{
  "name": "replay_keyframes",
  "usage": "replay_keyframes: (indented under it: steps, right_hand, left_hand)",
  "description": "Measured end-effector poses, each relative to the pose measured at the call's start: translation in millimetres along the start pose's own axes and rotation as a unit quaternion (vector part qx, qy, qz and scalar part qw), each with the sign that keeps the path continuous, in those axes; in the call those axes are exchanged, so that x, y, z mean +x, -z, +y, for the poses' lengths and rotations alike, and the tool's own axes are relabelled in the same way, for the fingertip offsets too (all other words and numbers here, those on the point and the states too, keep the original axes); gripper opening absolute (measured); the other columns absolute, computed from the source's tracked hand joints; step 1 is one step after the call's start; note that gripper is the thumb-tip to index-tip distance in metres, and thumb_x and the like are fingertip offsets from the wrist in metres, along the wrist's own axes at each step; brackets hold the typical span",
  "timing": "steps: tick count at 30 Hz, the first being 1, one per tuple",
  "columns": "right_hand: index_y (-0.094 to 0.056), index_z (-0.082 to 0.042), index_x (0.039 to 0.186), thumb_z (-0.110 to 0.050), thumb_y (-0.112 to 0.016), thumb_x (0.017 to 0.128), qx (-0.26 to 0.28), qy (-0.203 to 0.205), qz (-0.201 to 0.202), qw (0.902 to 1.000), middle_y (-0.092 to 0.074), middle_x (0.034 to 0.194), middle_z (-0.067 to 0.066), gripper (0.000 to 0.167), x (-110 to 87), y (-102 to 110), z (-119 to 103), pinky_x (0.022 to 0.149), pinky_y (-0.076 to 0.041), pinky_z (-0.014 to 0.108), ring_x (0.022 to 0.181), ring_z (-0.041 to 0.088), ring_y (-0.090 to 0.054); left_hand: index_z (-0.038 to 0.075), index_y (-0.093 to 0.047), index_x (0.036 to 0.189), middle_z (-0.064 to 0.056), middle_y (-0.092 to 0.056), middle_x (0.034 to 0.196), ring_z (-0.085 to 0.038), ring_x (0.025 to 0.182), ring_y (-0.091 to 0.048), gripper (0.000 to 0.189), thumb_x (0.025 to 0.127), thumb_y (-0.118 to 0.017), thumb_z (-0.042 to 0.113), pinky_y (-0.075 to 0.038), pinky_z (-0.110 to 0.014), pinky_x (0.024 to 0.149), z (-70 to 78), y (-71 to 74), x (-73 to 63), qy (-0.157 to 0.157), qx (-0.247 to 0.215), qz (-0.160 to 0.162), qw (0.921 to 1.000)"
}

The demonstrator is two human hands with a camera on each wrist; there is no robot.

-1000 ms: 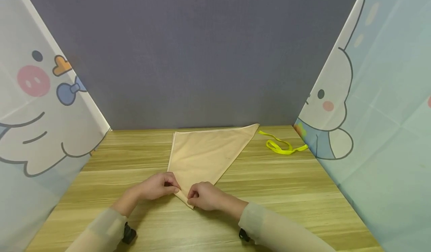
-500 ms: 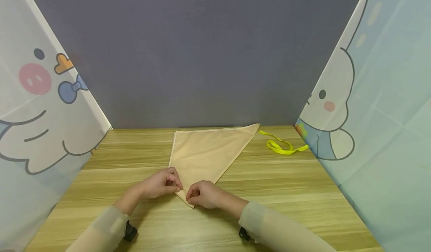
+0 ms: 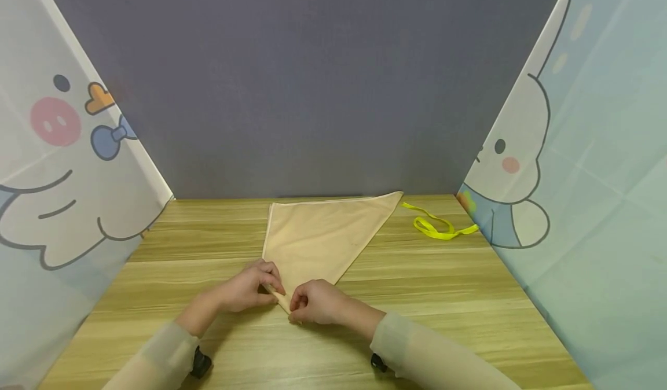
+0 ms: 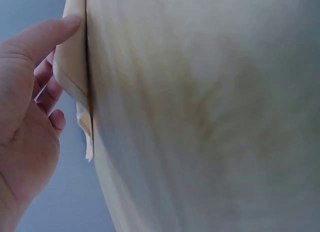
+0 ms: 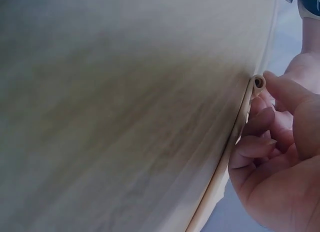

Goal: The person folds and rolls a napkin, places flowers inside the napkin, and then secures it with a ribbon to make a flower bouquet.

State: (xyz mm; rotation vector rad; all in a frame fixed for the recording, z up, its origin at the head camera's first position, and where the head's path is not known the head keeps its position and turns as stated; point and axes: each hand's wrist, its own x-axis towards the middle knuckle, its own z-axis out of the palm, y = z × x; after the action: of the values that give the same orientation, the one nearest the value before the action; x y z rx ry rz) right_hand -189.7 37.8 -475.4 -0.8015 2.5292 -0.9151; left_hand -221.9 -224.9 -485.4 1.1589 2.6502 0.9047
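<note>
A beige cloth [image 3: 318,239] lies folded into a rough triangle, its pointed far corner at the back right. Its near-left edge is turned over into a narrow roll; the roll's round open end [image 5: 258,83] shows in the right wrist view. My left hand [image 3: 249,289] pinches this edge, thumb in front and fingers over the top. At the near corner, my right hand [image 3: 320,303] grips the roll between thumb and curled fingers, hiding the tip. In the left wrist view, the thumb of the left hand [image 4: 25,107] presses along the rolled cloth.
A looped yellow ribbon [image 3: 436,234] lies at the back right of the wooden table [image 3: 443,297]. A dark grey panel [image 3: 312,89] stands behind the table. Cartoon-printed side panels [image 3: 589,216] rise to the left and right.
The cloth's near-left edge has been rolled a little further away from the person. The near tip, earlier visible below the right hand, is now covered by it. Both hands stay close to the same spot.
</note>
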Motion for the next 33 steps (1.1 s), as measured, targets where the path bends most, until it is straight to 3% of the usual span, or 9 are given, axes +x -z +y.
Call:
replay_keyframes:
  steps: [10,17,22,29,33]
  right_hand:
    - [-0.071,-0.026,0.087,-0.034,-0.092,0.090,-0.025,-0.005,-0.020,0.9995,-0.061,0.072,-0.017,0.023,-9.7,1.7,-2.0,0.063,-0.047,0.017,0.064,-0.002,-0.053]
    - [-0.071,-0.027,0.088,-0.034,-0.090,0.092,-0.087,0.006,-0.008,0.9962,-0.060,0.072,-0.021,0.021,-11.1,-2.0,-2.0,0.064,-0.046,0.015,0.064,-0.005,-0.053]
    - [-0.075,-0.024,0.087,-0.028,-0.085,0.097,-0.078,0.019,0.008,0.9968,-0.060,0.073,-0.020,0.015,-13.0,0.1,0.2,0.067,-0.046,0.014,0.067,-0.006,-0.052]
    - [-0.079,-0.017,0.093,-0.023,-0.079,0.103,-0.073,0.033,0.020,0.9966,-0.065,0.076,-0.017,0.011,-17.1,4.1,3.7,0.068,-0.047,0.015,0.069,-0.006,-0.051]
    - [-0.079,-0.015,0.097,-0.020,-0.076,0.104,-0.056,0.026,0.026,0.9977,-0.067,0.076,-0.015,0.009,-16.6,4.8,8.4,0.066,-0.047,0.015,0.067,-0.005,-0.051]
  left_hand:
    - [0.032,-0.084,0.109,0.018,-0.068,0.107,-0.001,0.103,-0.054,0.009,0.100,-0.083,0.029,-0.040,-0.033,0.095,4.8,-5.4,-2.9,0.008,-0.010,-0.022,0.9997]
    - [0.029,-0.085,0.110,0.016,-0.070,0.106,-0.002,0.103,-0.057,0.012,0.101,-0.079,0.034,-0.042,-0.031,0.093,3.5,-6.1,-4.1,0.001,-0.039,-0.025,0.9989]
    - [0.024,-0.086,0.109,0.012,-0.072,0.104,-0.002,0.102,-0.059,0.012,0.101,-0.078,0.031,-0.049,-0.027,0.091,1.7,-5.3,0.6,-0.004,-0.067,-0.028,0.9974]
    - [0.024,-0.085,0.103,0.011,-0.072,0.102,-0.004,0.101,-0.063,0.012,0.105,-0.074,0.029,-0.053,-0.028,0.089,-0.4,-6.3,8.8,-0.004,-0.060,-0.024,0.9979]
    - [0.023,-0.085,0.101,0.011,-0.073,0.099,-0.002,0.097,-0.064,0.012,0.106,-0.074,0.027,-0.054,-0.026,0.085,-0.2,-8.3,12.8,0.022,-0.061,-0.014,0.9978]
